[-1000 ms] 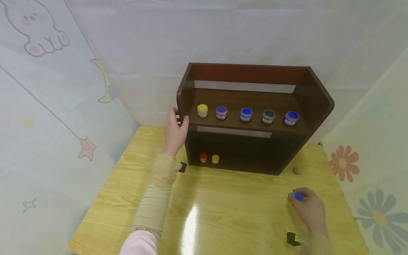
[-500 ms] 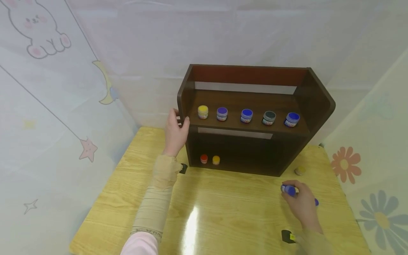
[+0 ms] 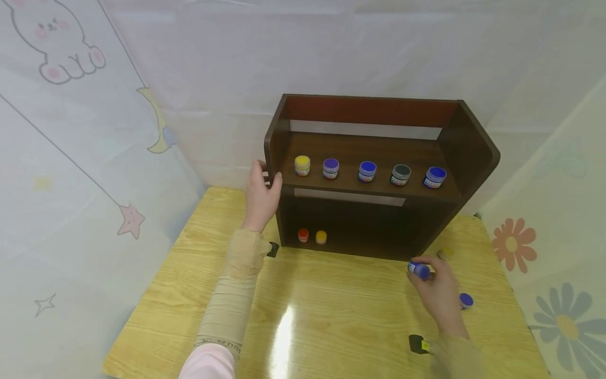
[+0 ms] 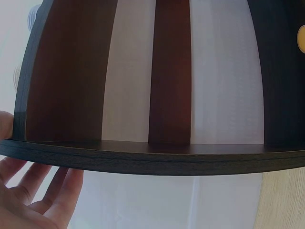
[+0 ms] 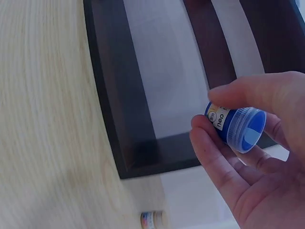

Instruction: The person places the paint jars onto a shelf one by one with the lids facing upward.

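Note:
My left hand (image 3: 261,197) grips the left side panel of a dark brown wooden shelf (image 3: 364,145). In the left wrist view the thumb is on one side of the panel edge (image 4: 190,163), the fingers (image 4: 66,195) on the other. In front of the shelf's lower right corner, my right hand (image 3: 440,295) pinches a small blue paint jar (image 5: 221,119) between thumb and fingers. The jar is tilted, its clear-rimmed lid (image 5: 248,130) toward the palm. A paint jar with a purple-blue lid (image 3: 466,300) stands on the table beside the right wrist.
The upper board carries a row of several paint jars, from yellow (image 3: 302,165) at left to blue (image 3: 435,177) at right. A red-lidded jar (image 3: 303,235) and an orange-yellow one (image 3: 321,237) sit below. Another yellow-lidded jar (image 3: 445,253) is right of the shelf on the wooden table (image 3: 350,305).
My right hand has moved left and toward the shelf with the blue paint jar, uncovering the purple-blue-lidded jar behind it. The left hand stays on the panel.

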The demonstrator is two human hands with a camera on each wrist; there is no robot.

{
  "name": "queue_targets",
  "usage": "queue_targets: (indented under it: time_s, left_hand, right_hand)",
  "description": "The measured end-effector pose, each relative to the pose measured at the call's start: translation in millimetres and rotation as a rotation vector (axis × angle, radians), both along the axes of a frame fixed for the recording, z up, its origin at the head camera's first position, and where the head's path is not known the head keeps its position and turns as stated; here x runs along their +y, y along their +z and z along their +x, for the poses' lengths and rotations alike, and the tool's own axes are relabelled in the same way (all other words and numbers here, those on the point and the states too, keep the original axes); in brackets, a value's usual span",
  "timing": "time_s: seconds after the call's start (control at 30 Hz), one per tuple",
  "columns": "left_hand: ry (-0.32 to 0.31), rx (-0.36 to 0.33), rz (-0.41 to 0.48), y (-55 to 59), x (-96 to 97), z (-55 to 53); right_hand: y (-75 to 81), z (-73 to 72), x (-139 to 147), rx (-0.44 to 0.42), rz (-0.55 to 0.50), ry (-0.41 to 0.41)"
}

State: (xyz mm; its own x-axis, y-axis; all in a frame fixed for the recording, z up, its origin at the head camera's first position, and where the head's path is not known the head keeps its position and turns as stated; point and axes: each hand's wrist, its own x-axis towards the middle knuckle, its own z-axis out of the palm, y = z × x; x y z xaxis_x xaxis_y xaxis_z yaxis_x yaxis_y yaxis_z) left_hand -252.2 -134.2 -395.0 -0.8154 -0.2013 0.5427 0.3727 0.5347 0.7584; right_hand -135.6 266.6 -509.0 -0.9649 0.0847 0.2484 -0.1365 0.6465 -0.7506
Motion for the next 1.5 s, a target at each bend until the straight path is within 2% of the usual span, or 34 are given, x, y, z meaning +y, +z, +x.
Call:
queue_targets:
  time_s: [0.13,0.37,0.57,0.7,0.83,1.07,1.33,1.5]
  left_hand:
    - [-0.001,-0.003,-0.004,-0.1,0.0,-0.2]
    - [0.001,-0.004,-0.002,1.0,-0.2,0.8]
    - [0.002,-0.006,0.002,1.4,0.1,0.7]
    - [0.004,-0.022,0.005,2.6,0.6,1.5]
    - [0.002,-0.046,0.005,4.4,1.2,3.0]
    - [-0.005,-0.046,0.013,3.9,0.8,3.0]
    - [-0.004,-0.04,0.018,3.3,0.7,2.1]
    - [-0.005,-0.042,0.013,3.0,1.0,2.2]
  right_hand:
    - [4.1,-6.0,-11,0.006,-0.029,0.019]
    - [10.3,-19.9,-32,0.089,-0.094,0.072]
    - [17.3,-28.7,-44,0.027,-0.175,0.095]
    - [22.0,-34.0,-49,0.025,-0.176,0.108]
    - [24.8,-41.0,-53,0.047,-0.185,0.088]
    - [29.5,-54.3,-58,0.097,-0.206,0.094]
    - [36.3,-67.7,-66,0.063,-0.244,0.107]
    - [39.3,-75.1,-70,0.063,-0.218,0.13]
